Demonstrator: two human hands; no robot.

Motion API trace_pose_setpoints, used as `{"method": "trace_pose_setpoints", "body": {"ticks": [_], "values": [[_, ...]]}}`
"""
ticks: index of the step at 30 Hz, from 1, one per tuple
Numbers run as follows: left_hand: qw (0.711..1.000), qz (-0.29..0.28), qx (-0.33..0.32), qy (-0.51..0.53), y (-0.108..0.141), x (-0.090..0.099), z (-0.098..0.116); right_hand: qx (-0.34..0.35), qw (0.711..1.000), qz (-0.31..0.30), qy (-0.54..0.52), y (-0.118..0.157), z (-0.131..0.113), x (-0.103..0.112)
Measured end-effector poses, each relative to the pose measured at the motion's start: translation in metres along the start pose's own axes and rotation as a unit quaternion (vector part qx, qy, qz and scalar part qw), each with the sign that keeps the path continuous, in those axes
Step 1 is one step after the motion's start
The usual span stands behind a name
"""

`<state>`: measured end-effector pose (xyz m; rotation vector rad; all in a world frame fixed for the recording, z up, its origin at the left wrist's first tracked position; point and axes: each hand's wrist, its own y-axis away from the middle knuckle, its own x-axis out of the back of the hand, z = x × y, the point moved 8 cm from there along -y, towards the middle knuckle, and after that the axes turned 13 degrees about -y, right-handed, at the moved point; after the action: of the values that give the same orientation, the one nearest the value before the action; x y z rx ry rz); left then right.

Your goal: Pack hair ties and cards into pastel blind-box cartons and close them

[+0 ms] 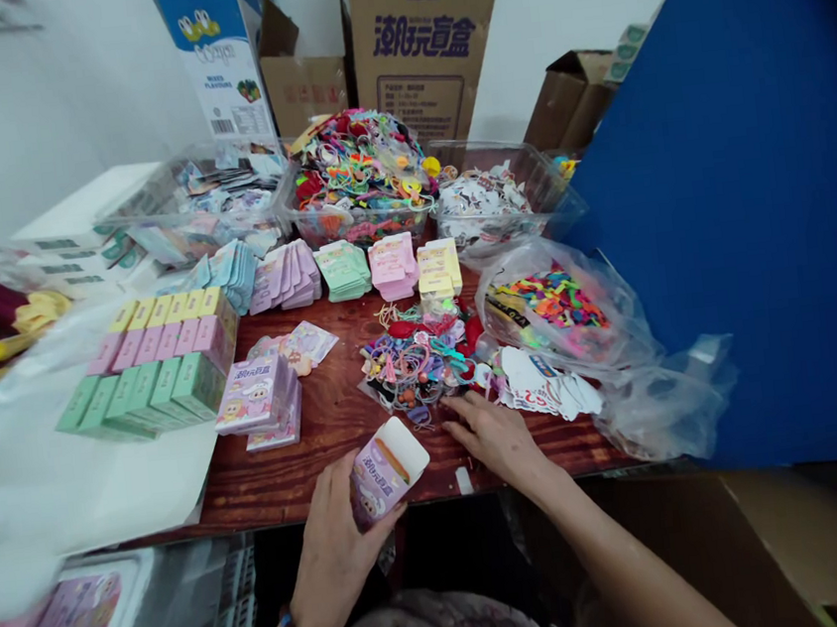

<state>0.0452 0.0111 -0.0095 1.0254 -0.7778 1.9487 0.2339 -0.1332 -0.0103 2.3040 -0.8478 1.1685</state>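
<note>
In my left hand [333, 532] is a small purple card box [380, 477], its white top flap up and something orange-brown showing inside. The fingers wrap around its sides. My right hand [491, 435] rests on the table by the near edge of a mixed pile of colourful hair ties [423, 358], fingers apart and holding nothing I can see. To the right of that pile lie white printed cards [546, 385]. Closed purple boxes [263, 395] are stacked left of centre, with a few printed cards [306, 345] just behind them.
Rows of yellow, pink and green boxes [149, 387] stand at left on white sheeting [129, 484]. Flat coloured cartons [343, 269] line the middle. Behind are clear bins, one heaped with trinkets [366, 174]. A plastic bag [559, 304] and blue panel [738, 220] are right.
</note>
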Motion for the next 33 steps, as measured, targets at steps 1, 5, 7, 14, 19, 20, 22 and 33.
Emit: {"method": "trace_pose_setpoints", "body": {"ticks": [1, 5, 7, 14, 19, 20, 22, 33], "values": [[1.0, -0.003, 0.003, 0.0, 0.0, -0.001, -0.001, 0.016, 0.999, -0.004, -0.035, -0.001, -0.001, 0.001], [1.0, -0.002, 0.01, -0.002, 0.0, -0.001, -0.005, 0.019, 0.979, 0.075, -0.189, -0.017, 0.015, 0.034], [1.0, -0.004, 0.004, -0.001, 0.0, -0.002, -0.004, -0.004, 0.971, 0.137, -0.197, -0.031, 0.026, 0.055], [1.0, -0.008, -0.015, -0.001, -0.001, -0.001, 0.005, -0.072, 0.994, 0.071, -0.041, -0.078, 0.025, 0.063], [1.0, -0.007, -0.003, 0.003, 0.0, -0.005, -0.002, -0.024, 0.996, 0.043, -0.069, -0.068, 0.02, 0.043], [1.0, -0.004, -0.003, 0.003, 0.0, -0.005, -0.003, -0.007, 0.996, 0.043, -0.083, -0.064, 0.02, 0.04], [1.0, 0.0, -0.006, 0.003, 0.0, -0.005, -0.004, 0.017, 0.992, 0.046, -0.12, -0.056, 0.023, 0.035], [1.0, 0.0, -0.01, 0.003, -0.001, -0.006, 0.001, -0.019, 0.963, 0.08, -0.258, -0.06, 0.034, 0.026]]}}
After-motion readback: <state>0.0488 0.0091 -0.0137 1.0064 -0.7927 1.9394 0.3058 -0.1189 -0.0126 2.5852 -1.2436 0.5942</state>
